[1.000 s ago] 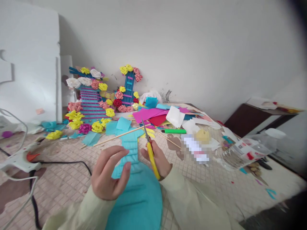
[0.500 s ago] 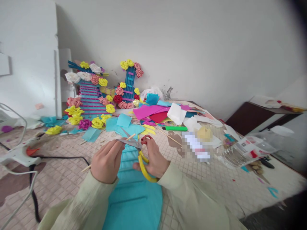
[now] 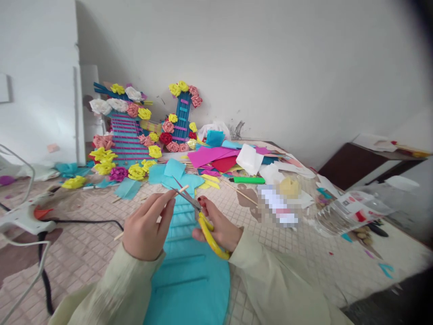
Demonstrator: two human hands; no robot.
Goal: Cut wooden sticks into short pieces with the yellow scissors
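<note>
My left hand is closed on a thin wooden stick; one end shows past the fingertips, the other behind the hand. My right hand grips yellow-handled scissors by the loops. Their blades are nearly together and meet the stick close to its far end. Beneath both hands lies a guitar-shaped turquoise paper piece with darker raised strips across it. Its narrow neck runs away from me and is partly hidden by the hands.
Decorated paper guitars with paper flowers lean on the wall. Coloured paper sheets, a green marker and another stick lie beyond my hands. A plastic bottle lies at right; a power strip with cables is at left.
The scissor blades have swung closer together and now point more away from me. My left hand has shifted slightly left, its fingers lifted a little. The scissor loops have drawn together.
</note>
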